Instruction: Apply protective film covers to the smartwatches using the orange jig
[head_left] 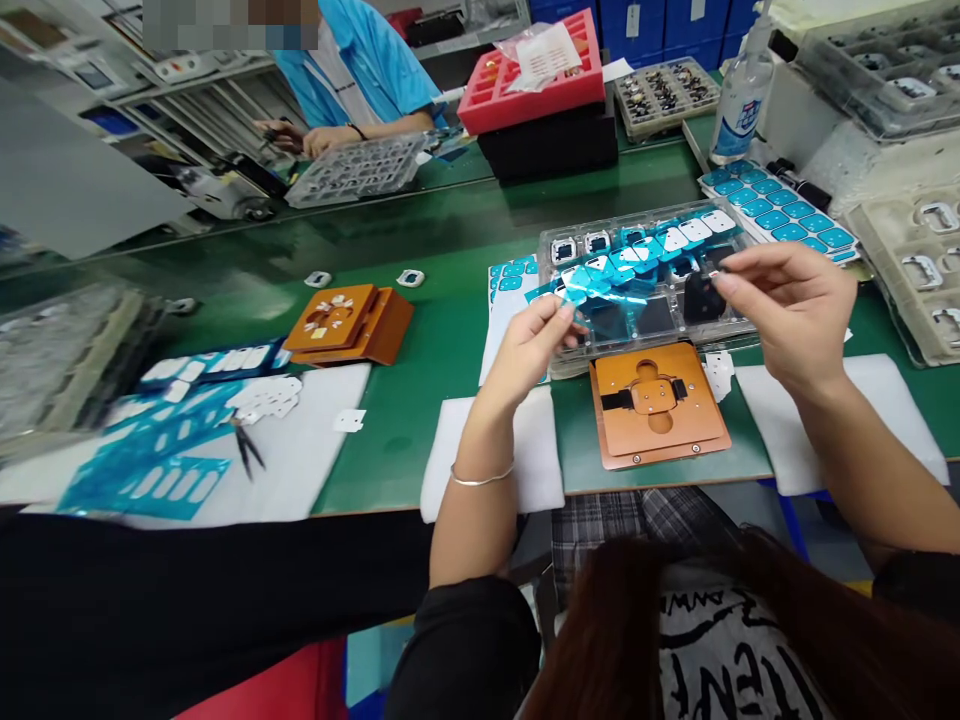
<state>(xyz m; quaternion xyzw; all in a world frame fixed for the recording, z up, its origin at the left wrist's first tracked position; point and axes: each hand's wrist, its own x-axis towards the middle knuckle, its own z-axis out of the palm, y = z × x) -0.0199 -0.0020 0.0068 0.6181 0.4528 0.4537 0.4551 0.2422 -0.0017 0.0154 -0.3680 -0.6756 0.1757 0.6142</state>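
My left hand (532,345) is closed, thumb against fingers, on the near end of a translucent blue film strip (600,283) carrying white stickers. The strip slants up to the right over a clear plastic tray (559,358). Over the tray's right side, my right hand (799,305) is closed in a pinch; a small pale bit shows at its fingertips, too small to name. Just beside those fingertips is a dark rounded plate (703,298); whether they touch it I cannot tell. Below the tray lies an orange fixture (641,430) with a black band across its recess.
White foam pads (536,440) flank the fixture. Blue sticker sheets (795,215) lie behind the tray's right end, near a pump bottle (739,105). Leftward are another orange fixture (337,320), blue film and tweezers (246,448). Across the bench, a person in blue handles a clear tray (360,170).
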